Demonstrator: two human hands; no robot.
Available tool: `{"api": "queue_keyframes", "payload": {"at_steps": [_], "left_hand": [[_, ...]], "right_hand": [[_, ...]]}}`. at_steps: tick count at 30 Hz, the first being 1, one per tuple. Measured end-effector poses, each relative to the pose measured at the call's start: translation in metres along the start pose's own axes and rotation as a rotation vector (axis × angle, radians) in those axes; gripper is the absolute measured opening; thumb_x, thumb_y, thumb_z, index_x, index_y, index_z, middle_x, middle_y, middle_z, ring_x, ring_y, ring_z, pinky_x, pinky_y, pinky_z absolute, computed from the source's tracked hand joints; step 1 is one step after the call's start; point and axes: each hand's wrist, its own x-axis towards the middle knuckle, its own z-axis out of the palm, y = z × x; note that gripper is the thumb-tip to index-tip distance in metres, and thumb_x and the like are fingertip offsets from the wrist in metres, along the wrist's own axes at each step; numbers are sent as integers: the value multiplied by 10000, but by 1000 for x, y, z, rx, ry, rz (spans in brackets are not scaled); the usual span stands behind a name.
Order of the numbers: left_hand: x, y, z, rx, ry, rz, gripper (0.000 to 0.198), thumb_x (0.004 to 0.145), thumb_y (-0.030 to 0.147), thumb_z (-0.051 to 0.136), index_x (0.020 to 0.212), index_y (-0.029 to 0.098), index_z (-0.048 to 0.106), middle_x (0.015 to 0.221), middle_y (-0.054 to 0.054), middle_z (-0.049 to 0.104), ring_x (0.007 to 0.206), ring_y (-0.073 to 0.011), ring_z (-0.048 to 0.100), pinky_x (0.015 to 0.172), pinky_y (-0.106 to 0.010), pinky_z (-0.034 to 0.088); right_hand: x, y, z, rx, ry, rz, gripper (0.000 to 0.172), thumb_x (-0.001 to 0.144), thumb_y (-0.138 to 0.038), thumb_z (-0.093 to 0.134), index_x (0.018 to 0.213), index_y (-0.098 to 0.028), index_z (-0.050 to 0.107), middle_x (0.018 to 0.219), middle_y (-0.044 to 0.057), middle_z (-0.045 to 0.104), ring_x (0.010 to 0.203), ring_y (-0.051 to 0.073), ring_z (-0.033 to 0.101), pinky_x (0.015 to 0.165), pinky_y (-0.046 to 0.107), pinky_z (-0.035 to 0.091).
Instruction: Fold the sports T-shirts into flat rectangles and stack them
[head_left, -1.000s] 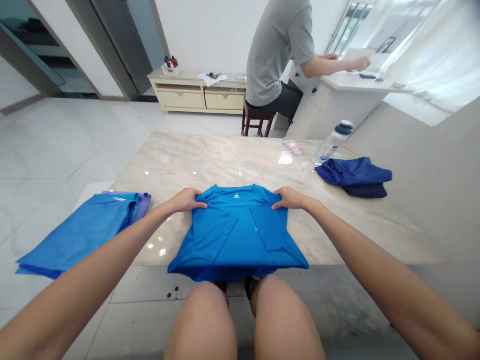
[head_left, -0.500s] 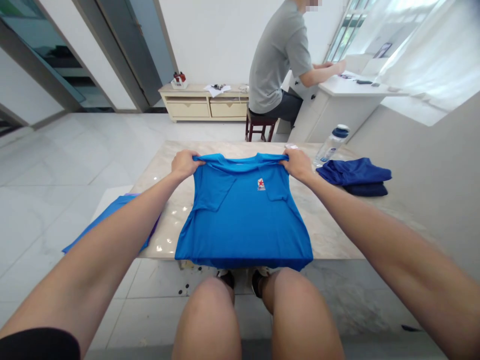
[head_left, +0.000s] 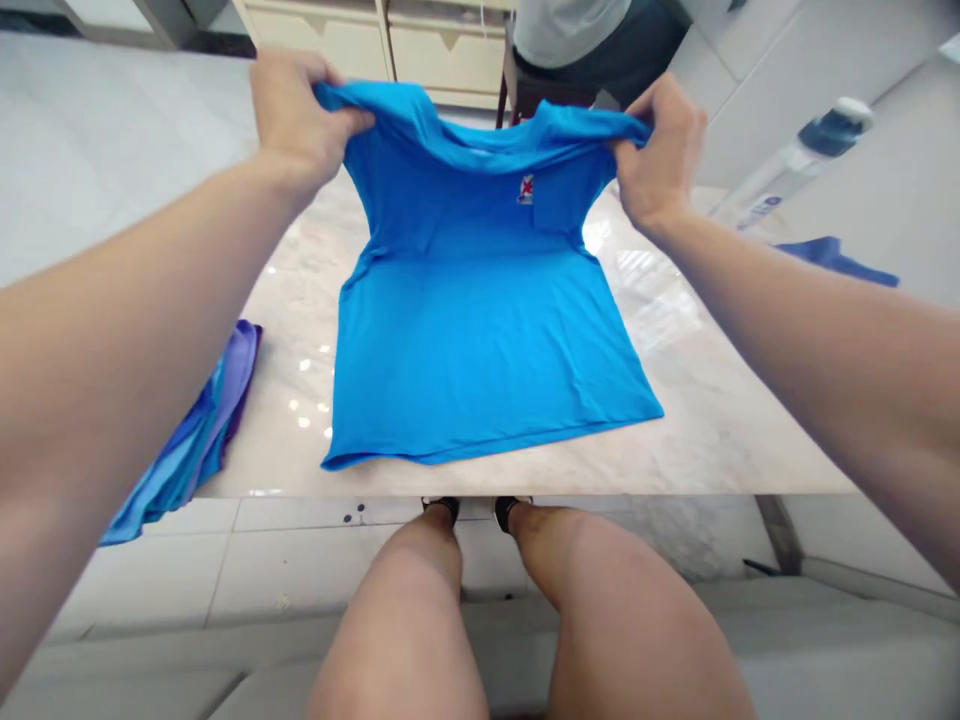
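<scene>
A bright blue T-shirt [head_left: 472, 330] with a small red and white chest logo is stretched between my two hands, front side up. My left hand [head_left: 304, 120] pinches one shoulder and my right hand [head_left: 660, 150] pinches the other, both closed on the cloth. The collar end is raised off the table, while the lower part lies on the marble tabletop [head_left: 300, 300]. Its hem rests a little inside the near edge, slanting slightly. The sleeves fold in under the shoulders.
On the left, a stack of blue and purple clothes [head_left: 217, 410] overhangs the near edge. To the right stand a clear water bottle [head_left: 795, 165] and dark blue folded cloth [head_left: 840, 262]. Beyond the table, a person [head_left: 570, 30] sits on a stool before a low cabinet [head_left: 322, 40].
Both hands have lifted the shirt's shoulders up and away from me. The hem, which hung over the near edge, now lies on the tabletop. My view has tilted down.
</scene>
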Motion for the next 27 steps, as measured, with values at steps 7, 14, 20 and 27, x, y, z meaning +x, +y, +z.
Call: {"api": "queue_keyframes", "payload": {"at_steps": [7,14,20,27], "left_hand": [[-184,2,-16,37,-41,258,273,1025,394,665,1103,157,775,1202,-65,782,1195,-237,658,1121,-406,476],[-311,-27,-1,35,-385,251,175,899,270,686,1030,253,801,1141,-82,817,1131,-325,696,1040,-479,499],[-321,-23,7,37,-431,336,273,959,382,653,1154,258,800,1183,-101,806,1122,-332,677,996,-470,486],[-308,-30,22,-73,-540,235,413,919,565,724,1179,253,796,1001,-68,786,967,-280,687,908,-397,516]], "right_hand": [[-130,40,-35,127,-272,-107,210,979,-166,564,1138,-232,685,1221,129,752,1240,339,574,1123,519,408],[-237,65,-51,262,-614,-67,410,787,-115,616,1162,-218,746,1085,87,800,1111,326,673,1062,456,503],[-240,61,-46,249,-656,-264,444,883,-246,696,1319,-224,779,1214,123,769,1147,343,631,1075,463,451],[-240,53,-28,357,-746,-197,378,915,-485,813,1215,-256,834,1113,93,793,1116,321,662,1054,430,442]]}}
